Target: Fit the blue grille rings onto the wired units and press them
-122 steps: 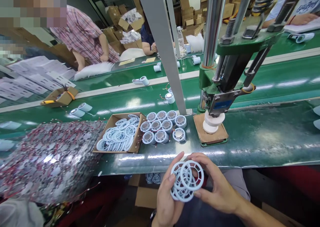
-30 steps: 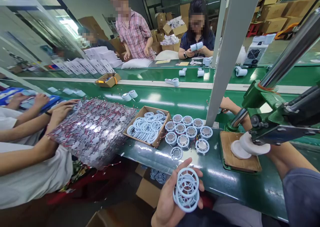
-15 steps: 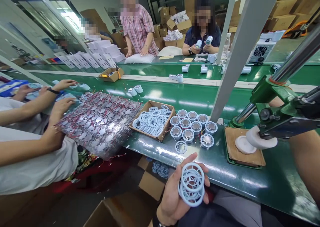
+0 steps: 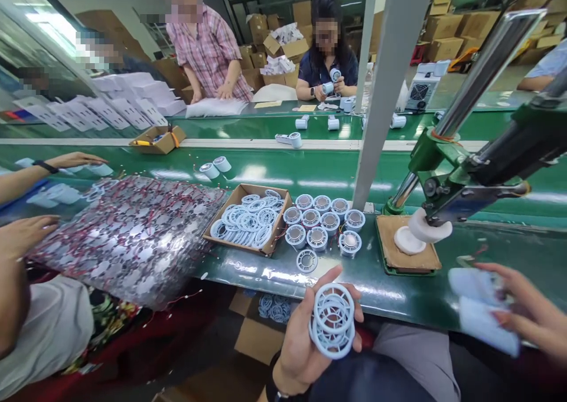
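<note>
Left hand [image 4: 305, 337] fingers grip a stack of pale-blue grille rings [image 4: 332, 320] near the bench edge; right hand [image 4: 527, 313] clasps two pale-blue housings [image 4: 481, 307], blurred.

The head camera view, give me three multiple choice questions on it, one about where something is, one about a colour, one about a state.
1. Where does the cardboard box of rings sit?
A. left of the grouped round housings
B. under the press
C. on the floor

2. What colour is the bench surface?
A. red
B. green
C. white

3. How is the left hand occupied?
A. it is empty and flat on the bench
B. it grips a cardboard box
C. it holds a stack of pale blue rings

Answers:
1. A, the box lies on the bench with the housings just to its right.
2. B, the surface is glossy green.
3. C, the fingers curl around the rings below the bench edge.
</note>
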`<move>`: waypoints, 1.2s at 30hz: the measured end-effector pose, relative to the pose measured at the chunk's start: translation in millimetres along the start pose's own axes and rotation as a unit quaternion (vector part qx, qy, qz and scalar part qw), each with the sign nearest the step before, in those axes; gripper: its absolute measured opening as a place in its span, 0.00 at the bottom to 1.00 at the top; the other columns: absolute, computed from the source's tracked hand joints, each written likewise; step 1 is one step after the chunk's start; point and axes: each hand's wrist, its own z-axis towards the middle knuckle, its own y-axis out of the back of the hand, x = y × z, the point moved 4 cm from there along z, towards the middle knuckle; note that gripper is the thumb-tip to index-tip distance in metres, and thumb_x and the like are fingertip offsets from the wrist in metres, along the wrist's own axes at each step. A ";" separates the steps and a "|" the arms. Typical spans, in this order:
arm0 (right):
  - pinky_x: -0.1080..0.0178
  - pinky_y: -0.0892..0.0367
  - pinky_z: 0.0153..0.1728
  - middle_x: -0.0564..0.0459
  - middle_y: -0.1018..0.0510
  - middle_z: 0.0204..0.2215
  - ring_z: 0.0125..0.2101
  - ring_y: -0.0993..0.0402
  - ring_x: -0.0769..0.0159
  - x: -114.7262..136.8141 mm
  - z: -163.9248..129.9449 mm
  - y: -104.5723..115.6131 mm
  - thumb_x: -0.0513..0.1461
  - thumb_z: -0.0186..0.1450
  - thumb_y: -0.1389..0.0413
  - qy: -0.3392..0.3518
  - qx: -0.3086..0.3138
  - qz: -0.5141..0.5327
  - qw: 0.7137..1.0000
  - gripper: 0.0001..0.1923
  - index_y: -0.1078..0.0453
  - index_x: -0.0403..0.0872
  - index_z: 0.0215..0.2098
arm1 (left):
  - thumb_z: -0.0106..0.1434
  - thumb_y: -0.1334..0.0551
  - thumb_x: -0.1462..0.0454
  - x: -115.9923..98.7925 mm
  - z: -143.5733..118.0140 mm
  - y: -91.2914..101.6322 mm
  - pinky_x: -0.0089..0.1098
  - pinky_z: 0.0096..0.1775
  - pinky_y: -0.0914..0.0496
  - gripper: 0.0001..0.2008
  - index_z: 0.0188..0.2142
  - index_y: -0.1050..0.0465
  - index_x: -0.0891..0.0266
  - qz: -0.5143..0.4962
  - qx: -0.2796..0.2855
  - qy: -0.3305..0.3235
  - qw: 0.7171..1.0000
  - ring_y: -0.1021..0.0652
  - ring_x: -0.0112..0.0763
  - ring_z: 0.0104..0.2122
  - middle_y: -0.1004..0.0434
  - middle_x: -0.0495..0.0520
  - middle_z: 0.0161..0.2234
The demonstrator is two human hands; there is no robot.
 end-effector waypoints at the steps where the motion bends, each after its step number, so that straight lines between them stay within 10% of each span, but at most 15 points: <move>1: 0.61 0.29 0.34 0.42 0.21 0.46 0.37 0.22 0.62 13.5 0.6 -16.7 0.37 0.62 0.45 0.009 0.074 0.039 0.996 0.24 0.32 0.56 0.57 | 0.62 0.34 0.49 0.0 -0.8 -0.9 0.33 0.25 0.23 0.23 0.52 0.22 0.57 0.001 0.000 0.001 1.000 0.22 0.39 0.35 0.20 0.60 0.40; 5: 0.64 0.29 0.43 0.48 0.26 0.51 0.43 0.23 0.61 98.9 -2.4 -83.5 0.33 0.55 0.46 0.049 0.288 0.054 0.955 0.36 0.38 0.54 0.62 | 0.63 0.34 0.50 2.1 -7.2 -0.6 0.32 0.26 0.23 0.21 0.52 0.22 0.54 0.007 0.008 0.005 1.000 0.22 0.39 0.35 0.21 0.60 0.41; 10: 0.56 0.30 0.44 0.39 0.33 0.55 0.42 0.21 0.52 161.8 19.1 -122.8 0.37 0.61 0.45 0.031 0.239 -0.113 0.964 0.33 0.40 0.50 0.65 | 0.68 0.39 0.51 1.4 -22.2 9.7 0.33 0.28 0.22 0.20 0.55 0.24 0.53 -0.021 0.018 -0.044 0.999 0.21 0.39 0.37 0.20 0.60 0.42; 24: 0.49 0.26 0.43 0.31 0.43 0.64 0.52 0.25 0.40 163.4 66.5 -135.8 0.47 0.72 0.52 0.015 0.072 -0.154 0.985 0.29 0.45 0.43 0.68 | 0.67 0.38 0.51 3.9 -23.2 -3.9 0.31 0.29 0.21 0.20 0.54 0.23 0.56 -0.025 0.051 -0.024 0.998 0.20 0.37 0.36 0.18 0.60 0.41; 32: 0.60 0.29 0.56 0.44 0.34 0.61 0.60 0.32 0.58 155.6 -22.9 -78.3 0.47 0.72 0.51 0.274 0.068 0.134 0.950 0.22 0.42 0.52 0.63 | 0.65 0.36 0.52 13.8 -12.9 1.7 0.34 0.33 0.23 0.23 0.57 0.25 0.58 0.052 0.021 -0.024 0.998 0.21 0.40 0.37 0.20 0.60 0.42; 36: 0.66 0.27 0.50 0.47 0.31 0.56 0.54 0.28 0.62 165.7 -38.5 -71.1 0.45 0.70 0.46 0.238 0.122 0.262 0.927 0.15 0.32 0.54 0.55 | 0.64 0.35 0.50 23.4 -12.0 2.1 0.36 0.44 0.26 0.31 0.62 0.30 0.60 0.128 0.022 -0.008 0.991 0.21 0.40 0.40 0.20 0.61 0.41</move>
